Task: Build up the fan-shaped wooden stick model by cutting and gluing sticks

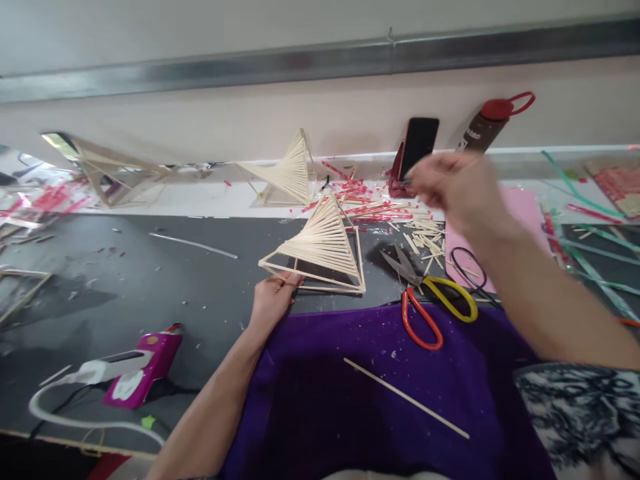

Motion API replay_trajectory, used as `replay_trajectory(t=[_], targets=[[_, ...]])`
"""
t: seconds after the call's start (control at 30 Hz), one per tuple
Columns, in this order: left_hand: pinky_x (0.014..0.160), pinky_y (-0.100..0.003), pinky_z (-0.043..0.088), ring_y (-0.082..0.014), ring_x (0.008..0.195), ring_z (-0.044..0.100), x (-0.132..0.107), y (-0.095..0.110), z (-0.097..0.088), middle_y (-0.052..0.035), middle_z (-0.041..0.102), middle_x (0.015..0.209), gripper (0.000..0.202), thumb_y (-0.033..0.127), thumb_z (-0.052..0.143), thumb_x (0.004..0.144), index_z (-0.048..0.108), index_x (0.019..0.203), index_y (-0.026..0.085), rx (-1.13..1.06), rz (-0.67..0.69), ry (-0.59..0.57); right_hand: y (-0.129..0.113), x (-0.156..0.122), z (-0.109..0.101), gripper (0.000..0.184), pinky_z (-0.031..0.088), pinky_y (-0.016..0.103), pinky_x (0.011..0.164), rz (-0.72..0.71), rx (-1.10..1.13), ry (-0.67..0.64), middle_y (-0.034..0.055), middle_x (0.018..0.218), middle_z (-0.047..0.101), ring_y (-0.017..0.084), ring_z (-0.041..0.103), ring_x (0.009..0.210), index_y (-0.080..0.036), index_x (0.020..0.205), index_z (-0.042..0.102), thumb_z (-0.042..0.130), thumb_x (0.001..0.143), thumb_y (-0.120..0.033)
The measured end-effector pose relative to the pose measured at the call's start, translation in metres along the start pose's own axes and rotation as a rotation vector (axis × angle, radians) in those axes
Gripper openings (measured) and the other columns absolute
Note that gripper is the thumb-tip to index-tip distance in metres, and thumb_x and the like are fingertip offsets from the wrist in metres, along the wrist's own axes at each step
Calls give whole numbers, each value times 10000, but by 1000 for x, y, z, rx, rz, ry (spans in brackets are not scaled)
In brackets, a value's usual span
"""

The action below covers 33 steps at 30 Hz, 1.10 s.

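My left hand [273, 297] grips the near bottom edge of a stick-built pyramid frame [320, 247] that stands on the dark table [165, 280]. My right hand [450, 190] is raised over a heap of cut sticks [423, 237], blurred by motion, its fingers curled together; I cannot make out anything in them. A black phone [417, 147] leans on the wall just behind that hand. Scissors with a red and a yellow handle [425, 297] lie between the two hands. One long thin stick [405, 398] lies on the purple cloth [360, 400] near me.
A pink glue gun [143, 370] with a white cable lies at the near left. Two more stick frames [287, 175] [120, 177] stand at the back. A red-capped bottle [487, 123], pink paper [520, 213], red scraps [360, 200] and green strips [595, 247] fill the right side.
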<state>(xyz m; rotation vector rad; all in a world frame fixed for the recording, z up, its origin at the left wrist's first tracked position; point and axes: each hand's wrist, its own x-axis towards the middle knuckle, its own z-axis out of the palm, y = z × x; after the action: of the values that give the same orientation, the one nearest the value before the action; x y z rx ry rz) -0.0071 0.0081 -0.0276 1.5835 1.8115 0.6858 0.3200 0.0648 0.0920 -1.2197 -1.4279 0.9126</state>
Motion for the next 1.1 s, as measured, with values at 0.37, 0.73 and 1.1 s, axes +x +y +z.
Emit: replay_trajectory(t=[0.37,0.73,1.1], targets=[[556,-255,447,-191,623,637,-2,-1,5,-56,717,772,453,543,430,803,707,833,185,151,84,21,86,-75,73,290,357,145,342,355,-24,-483,19,752,658,97,564,542,-153,973,670,610,712,-262],[617,-261,378,-182,673,610,-2,-1,6,-47,674,695,347,445,443,838,643,715,190,219,145,47,95,-71,82,154,361,159,352,371,-67,-575,-38,596,545,52,465,408,-165,696,656,612,718,-312],[628,-264,381,-199,723,625,-2,-2,6,-67,683,737,345,427,426,856,651,761,183,265,175,49,98,-71,82,198,367,161,360,377,-77,-578,-35,574,561,45,465,385,-153,657,632,622,730,-337]])
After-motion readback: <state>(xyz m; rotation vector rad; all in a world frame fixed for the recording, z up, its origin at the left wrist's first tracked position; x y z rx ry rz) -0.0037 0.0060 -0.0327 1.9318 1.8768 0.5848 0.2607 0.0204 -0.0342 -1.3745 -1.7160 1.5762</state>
